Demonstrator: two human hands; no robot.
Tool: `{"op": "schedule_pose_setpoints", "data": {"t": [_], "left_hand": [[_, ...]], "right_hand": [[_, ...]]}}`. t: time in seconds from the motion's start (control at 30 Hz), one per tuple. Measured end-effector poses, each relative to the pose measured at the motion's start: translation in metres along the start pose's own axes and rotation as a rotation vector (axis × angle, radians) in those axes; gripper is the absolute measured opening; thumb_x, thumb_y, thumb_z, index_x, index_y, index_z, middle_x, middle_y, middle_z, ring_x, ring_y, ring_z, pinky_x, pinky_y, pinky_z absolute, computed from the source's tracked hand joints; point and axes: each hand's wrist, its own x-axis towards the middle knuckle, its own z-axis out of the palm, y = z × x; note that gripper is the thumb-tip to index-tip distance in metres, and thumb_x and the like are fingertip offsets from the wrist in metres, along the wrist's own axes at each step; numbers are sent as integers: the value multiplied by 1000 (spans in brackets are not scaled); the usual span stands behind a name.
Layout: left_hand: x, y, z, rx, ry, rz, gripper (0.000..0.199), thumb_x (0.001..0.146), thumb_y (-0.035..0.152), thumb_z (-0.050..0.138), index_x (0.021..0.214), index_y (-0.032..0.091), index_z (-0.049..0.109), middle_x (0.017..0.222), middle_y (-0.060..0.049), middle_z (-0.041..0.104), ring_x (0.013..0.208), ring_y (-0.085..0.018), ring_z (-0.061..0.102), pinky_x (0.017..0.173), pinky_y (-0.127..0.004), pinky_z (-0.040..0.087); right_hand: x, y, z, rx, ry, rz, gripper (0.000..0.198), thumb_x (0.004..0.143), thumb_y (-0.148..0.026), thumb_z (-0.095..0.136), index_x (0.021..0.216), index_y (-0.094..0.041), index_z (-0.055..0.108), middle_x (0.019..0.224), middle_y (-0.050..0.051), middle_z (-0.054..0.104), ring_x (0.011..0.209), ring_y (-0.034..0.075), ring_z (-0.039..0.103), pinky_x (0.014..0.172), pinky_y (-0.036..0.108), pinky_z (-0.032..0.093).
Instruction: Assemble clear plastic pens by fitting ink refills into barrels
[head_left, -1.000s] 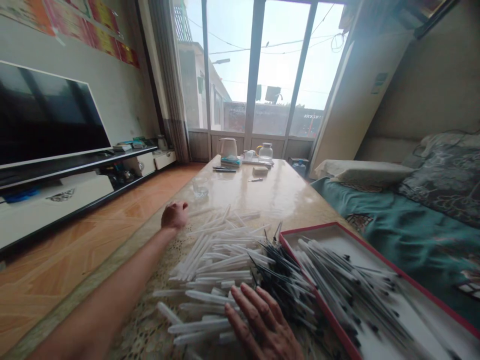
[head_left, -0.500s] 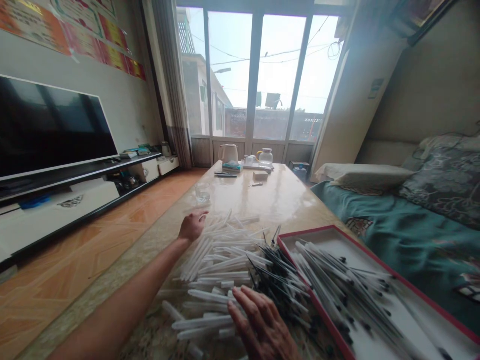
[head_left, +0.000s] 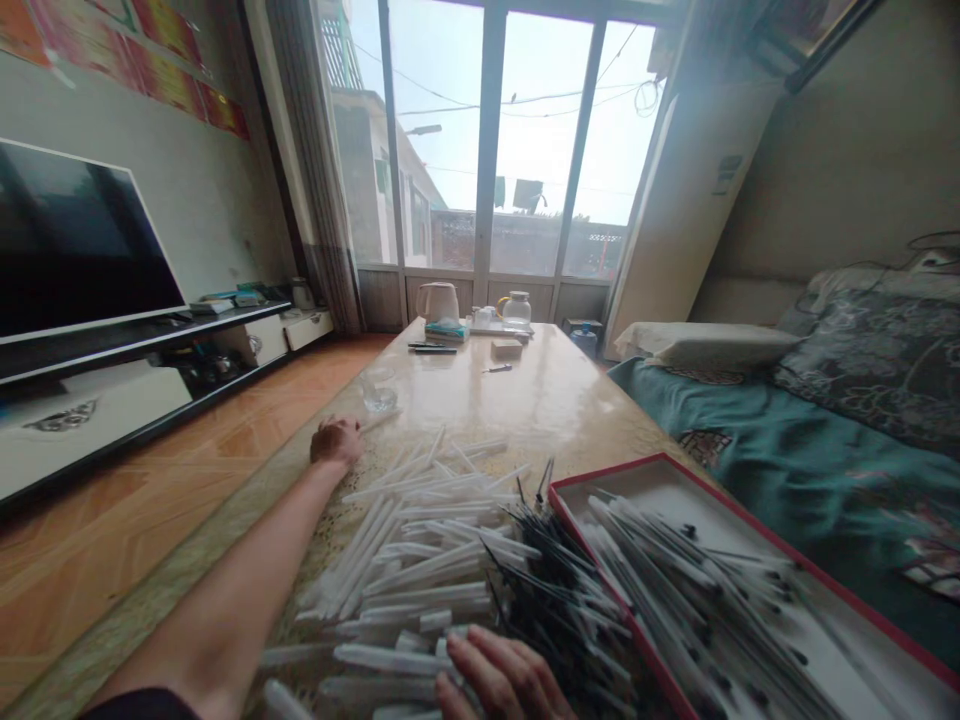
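Note:
White translucent plastic tubes (head_left: 424, 595) lie heaped on the table in front of me. My left hand (head_left: 336, 441) is beyond the heap near the table's left edge, its fingers closed. A pale tube (head_left: 381, 418) sticks out to the right from its fingertips. At the bottom of the view my right hand (head_left: 506, 675) rests on the nearest tubes, fingers bent around the end of one white tube (head_left: 390, 659); its thumb is partly hidden. Thin black sticks (head_left: 551, 575) are piled beside it. A red-rimmed box (head_left: 626, 467) on the right holds tubes with black ends (head_left: 675, 570).
A glass (head_left: 380, 397) stands just beyond my left hand. Farther down the table are a kettle (head_left: 438, 303), a glass jug (head_left: 516, 310), a small box (head_left: 506, 348) and pens (head_left: 433, 348). A sofa (head_left: 667, 400) lies right; a TV cabinet (head_left: 135, 400) left.
My left hand has moved left, away from the tube heap, toward the table edge. My right hand stays on the near tubes. The whole view has turned slightly to the right.

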Motion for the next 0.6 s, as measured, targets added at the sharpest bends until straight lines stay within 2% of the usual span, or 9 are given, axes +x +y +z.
{"op": "schedule_pose_setpoints", "data": {"t": [0.13, 0.23, 0.4, 0.5, 0.6], "left_hand": [[-36, 19, -16, -76, -28, 101, 31, 91, 29, 59, 120, 19, 57, 121, -8, 60, 100, -24, 63, 82, -44, 54], [-77, 43, -26, -160, -88, 266, 30, 91, 29, 59, 119, 18, 57, 121, -9, 61, 98, -24, 64, 81, -44, 54], [-137, 72, -28, -237, -126, 457, 25, 92, 28, 57, 116, 19, 59, 119, -8, 62, 96, -22, 64, 81, -42, 54], [-155, 74, -32, -259, -67, 463, 19, 91, 20, 57, 107, 16, 64, 108, -10, 66, 93, -23, 65, 85, -41, 52], [-173, 69, -47, -294, -7, 456, 23, 89, 14, 51, 105, 15, 67, 104, -13, 66, 89, -25, 66, 85, -40, 51]], "right_hand": [[22, 5, -24, 12, 59, 21, 24, 98, -20, 47, 113, -24, 65, 111, 0, 73, 108, 16, 64, 86, 24, 56], [35, 7, -41, 69, 20, 32, 30, 101, -22, 39, 116, -20, 65, 113, 2, 72, 111, 16, 61, 87, 24, 54], [35, 7, -51, 196, -76, 15, 57, 97, -55, 34, 125, -13, 58, 124, 11, 65, 120, 23, 52, 91, 32, 51], [34, 3, -52, 262, -154, 89, 51, 96, -49, 42, 129, -13, 54, 128, 12, 61, 121, 24, 51, 94, 34, 49], [40, -1, -58, 342, -280, 179, 45, 90, -36, 55, 129, -14, 51, 131, 12, 58, 122, 25, 49, 98, 36, 46]]}}
